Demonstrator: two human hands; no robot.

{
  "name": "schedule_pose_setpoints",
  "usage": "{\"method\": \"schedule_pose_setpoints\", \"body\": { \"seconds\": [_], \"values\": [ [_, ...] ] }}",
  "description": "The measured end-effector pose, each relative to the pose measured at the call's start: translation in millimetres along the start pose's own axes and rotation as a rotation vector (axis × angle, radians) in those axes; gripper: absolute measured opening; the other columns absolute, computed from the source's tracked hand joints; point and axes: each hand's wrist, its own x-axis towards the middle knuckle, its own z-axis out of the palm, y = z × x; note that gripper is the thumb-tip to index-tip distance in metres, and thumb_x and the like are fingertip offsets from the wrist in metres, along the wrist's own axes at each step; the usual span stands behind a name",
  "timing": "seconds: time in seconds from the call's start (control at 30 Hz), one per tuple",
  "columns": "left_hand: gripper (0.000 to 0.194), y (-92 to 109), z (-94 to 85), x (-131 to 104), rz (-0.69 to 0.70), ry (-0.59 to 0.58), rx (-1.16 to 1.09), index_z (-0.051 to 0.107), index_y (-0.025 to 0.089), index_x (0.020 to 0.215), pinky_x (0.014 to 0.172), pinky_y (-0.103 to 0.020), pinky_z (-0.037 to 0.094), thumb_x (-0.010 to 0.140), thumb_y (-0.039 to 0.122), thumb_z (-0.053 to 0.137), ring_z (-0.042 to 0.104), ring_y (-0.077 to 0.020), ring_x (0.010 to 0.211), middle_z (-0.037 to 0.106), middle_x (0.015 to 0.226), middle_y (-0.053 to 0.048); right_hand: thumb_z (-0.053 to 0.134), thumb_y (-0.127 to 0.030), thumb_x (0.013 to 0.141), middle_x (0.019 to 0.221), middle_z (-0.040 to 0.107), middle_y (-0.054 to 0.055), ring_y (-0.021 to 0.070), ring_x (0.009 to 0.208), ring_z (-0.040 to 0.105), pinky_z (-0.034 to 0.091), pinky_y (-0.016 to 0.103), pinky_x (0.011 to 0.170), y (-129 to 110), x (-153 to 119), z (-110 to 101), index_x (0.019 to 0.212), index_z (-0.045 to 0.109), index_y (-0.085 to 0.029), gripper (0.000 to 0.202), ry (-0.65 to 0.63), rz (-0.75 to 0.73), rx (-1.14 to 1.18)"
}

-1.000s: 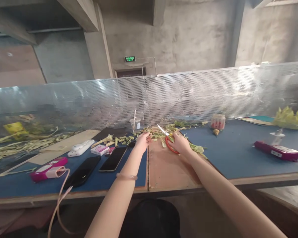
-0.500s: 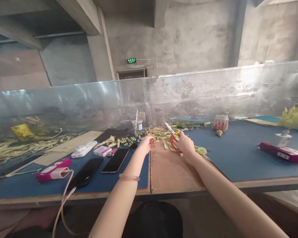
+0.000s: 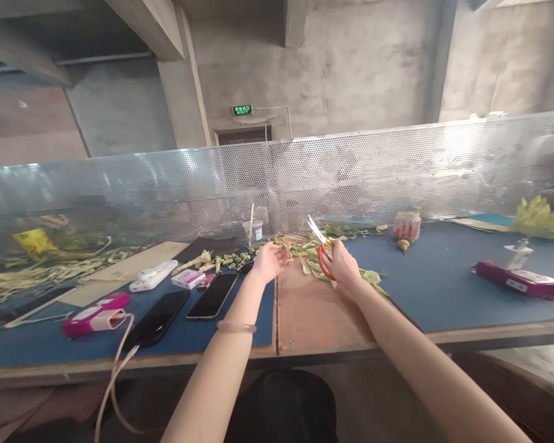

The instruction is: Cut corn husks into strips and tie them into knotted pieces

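My right hand (image 3: 342, 263) is wrapped round the red handles of a pair of scissors (image 3: 317, 231), whose blades point up toward the back and look slightly parted. Left of it, my left hand (image 3: 271, 261) is turned partly palm up, fingers apart and a little curled, with nothing visible in them. It hovers by the near edge of a pile of pale green leafy plant stems (image 3: 310, 261). More of these stems lie under and behind the scissors; my right hand hides some. Beside my left hand on the left lie cut knobbly green plant pieces (image 3: 233, 263).
Left on the blue table are two dark phones (image 3: 211, 296), a pink-and-white box (image 3: 188, 279), a white power strip (image 3: 153, 275) and a magenta power strip (image 3: 95, 315) with a cable. A jar (image 3: 407, 226) and another magenta strip (image 3: 519, 280) stand right. A perforated metal screen (image 3: 351, 178) runs behind.
My left hand has turned, so its palm and fingers show more openly. The scissors have tilted slightly and their blades show more apart. The whole view has shifted a little.
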Motion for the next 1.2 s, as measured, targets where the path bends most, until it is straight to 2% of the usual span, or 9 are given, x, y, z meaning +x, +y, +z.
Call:
{"method": "schedule_pose_setpoints", "body": {
  "seconds": [0.07, 0.2, 0.4, 0.6, 0.73, 0.9, 1.03, 1.2],
  "values": [
    [0.019, 2, 2.0, -4, 0.020, -0.073, -0.037, 0.061, 0.009, 0.080, 0.063, -0.029, 0.048, 0.067, 0.009, 0.047, 0.059, -0.0137, 0.059, 0.063, 0.067, -0.006, 0.040, -0.049, 0.084, 0.102, 0.058, 0.012, 0.0234, 0.092, 0.057, 0.041, 0.029, 0.068, -1, -1, 0, 0.112, 0.042, -0.015, 0.043, 0.007, -0.032, -0.006],
    [0.028, 1, 2.7, -4, 0.097, -0.183, -0.039, 0.063, 0.012, 0.093, 0.065, -0.025, 0.047, 0.069, 0.003, 0.051, 0.059, -0.0106, 0.065, 0.065, 0.075, -0.003, 0.041, -0.048, 0.084, 0.106, 0.057, 0.013, 0.0231, 0.094, 0.056, 0.042, 0.029, 0.070, 0, -1, -1, 0.115, 0.040, -0.015, 0.045, 0.041, -0.100, -0.005],
    [0.022, -3, -5.1, 8, 0.188, -0.083, 0.038, 0.064, 0.013, 0.096, 0.053, -0.019, 0.044, 0.074, 0.015, 0.062, 0.055, -0.0068, 0.056, 0.061, 0.065, -0.001, 0.041, -0.048, 0.084, 0.101, 0.060, 0.012, 0.0234, 0.090, 0.058, 0.041, 0.028, 0.067, 1, -1, 0, 0.112, 0.043, -0.015, 0.043, 0.019, -0.145, -0.008],
    [0.024, -3, -7.2, 10, 0.211, -0.095, 0.039, 0.064, 0.013, 0.096, 0.042, -0.015, 0.036, 0.073, 0.021, 0.066, 0.047, -0.0031, 0.046, 0.055, 0.060, 0.002, 0.045, -0.044, 0.085, 0.109, 0.058, 0.011, 0.0220, 0.097, 0.056, 0.040, 0.026, 0.071, -5, -4, -4, 0.113, 0.044, -0.016, 0.040, -0.084, -0.242, -0.051],
    [0.021, -3, -6.8, 12, 0.228, -0.023, 0.031, 0.064, 0.014, 0.090, 0.040, -0.016, 0.034, 0.070, 0.022, 0.068, 0.045, -0.0032, 0.043, 0.052, 0.056, 0.004, 0.047, -0.042, 0.084, 0.108, 0.058, 0.012, 0.0221, 0.097, 0.056, 0.039, 0.026, 0.073, -13, -7, -8, 0.113, 0.044, -0.015, 0.040, -0.158, -0.302, -0.090],
    [0.015, -4, -9.9, 17, 0.255, 0.028, 0.023, 0.064, 0.015, 0.084, 0.039, -0.015, 0.032, 0.070, 0.019, 0.068, 0.046, -0.0035, 0.043, 0.052, 0.054, 0.004, 0.044, -0.045, 0.086, 0.109, 0.058, 0.013, 0.0227, 0.097, 0.056, 0.040, 0.026, 0.069, -21, -10, -7, 0.113, 0.043, -0.015, 0.041, -0.159, -0.375, -0.112],
    [0.010, -5, -9.6, 17, 0.263, 0.081, 0.028, 0.063, 0.014, 0.080, 0.040, -0.014, 0.034, 0.071, 0.014, 0.066, 0.052, -0.0050, 0.048, 0.058, 0.059, 0.001, 0.044, -0.046, 0.085, 0.109, 0.058, 0.013, 0.0234, 0.099, 0.055, 0.041, 0.027, 0.070, -22, -11, -4, 0.114, 0.043, -0.014, 0.043, -0.153, -0.358, -0.128],
    [0.009, -6, -7.3, 16, 0.249, 0.089, 0.058, 0.063, 0.016, 0.081, 0.045, -0.016, 0.040, 0.073, 0.016, 0.065, 0.058, -0.0078, 0.056, 0.060, 0.063, 0.000, 0.045, -0.044, 0.085, 0.110, 0.058, 0.014, 0.0237, 0.098, 0.056, 0.041, 0.027, 0.070, -23, -11, -6, 0.115, 0.043, -0.014, 0.043, -0.154, -0.324, -0.117]
  ]
}}
